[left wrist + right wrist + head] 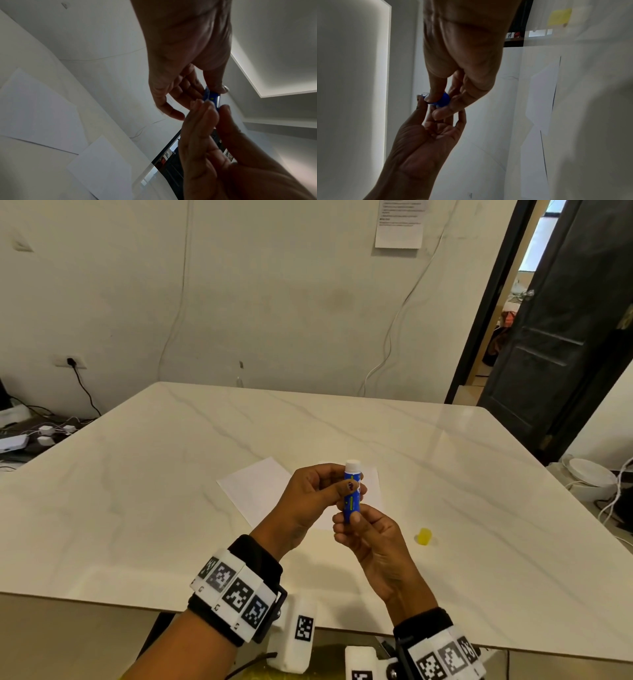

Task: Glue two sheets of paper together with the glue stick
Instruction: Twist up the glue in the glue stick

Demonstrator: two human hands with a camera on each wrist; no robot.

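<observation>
A blue glue stick [352, 501] stands upright above the table, uncapped, with white glue showing at its top. My left hand [356, 487] pinches its upper body between thumb and fingers. My right hand [347, 517] pinches its bottom end from below. The left wrist view shows the glue stick [211, 97] between both hands, and so does the right wrist view, where the glue stick [443, 100] is seen end on. Two white sheets of paper lie on the table beneath the hands, one on the left [253, 491] and one on the right [371, 484], overlapping.
The yellow cap [424, 536] lies on the marble table [171, 508], to the right of my hands. A dark door [555, 337] stands open at the far right. Cables and chargers [44, 433] lie on the floor to the left.
</observation>
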